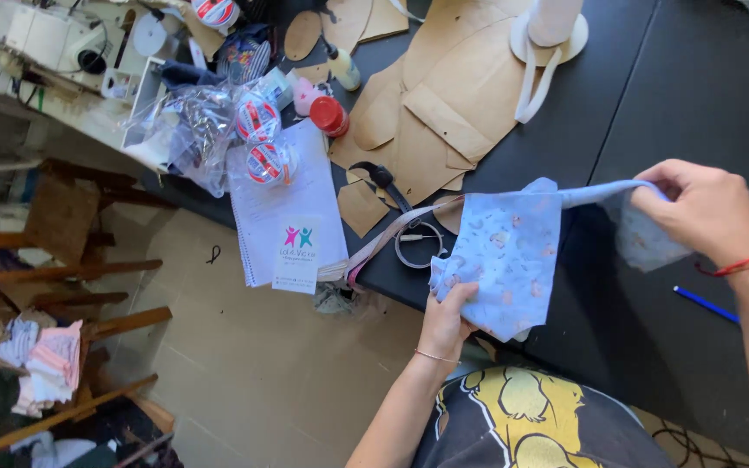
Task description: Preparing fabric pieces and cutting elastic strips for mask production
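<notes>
head view: black table (652, 95) strewn with cardboard patterns (444, 104), tiled floor (253, 364).

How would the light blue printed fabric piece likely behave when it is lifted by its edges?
Probably floppy: the light blue printed fabric sags and folds between the left hand and right hand. It looks light, since fingertip pinches hold it. It would likely drape rather than slide over the black table.
</notes>
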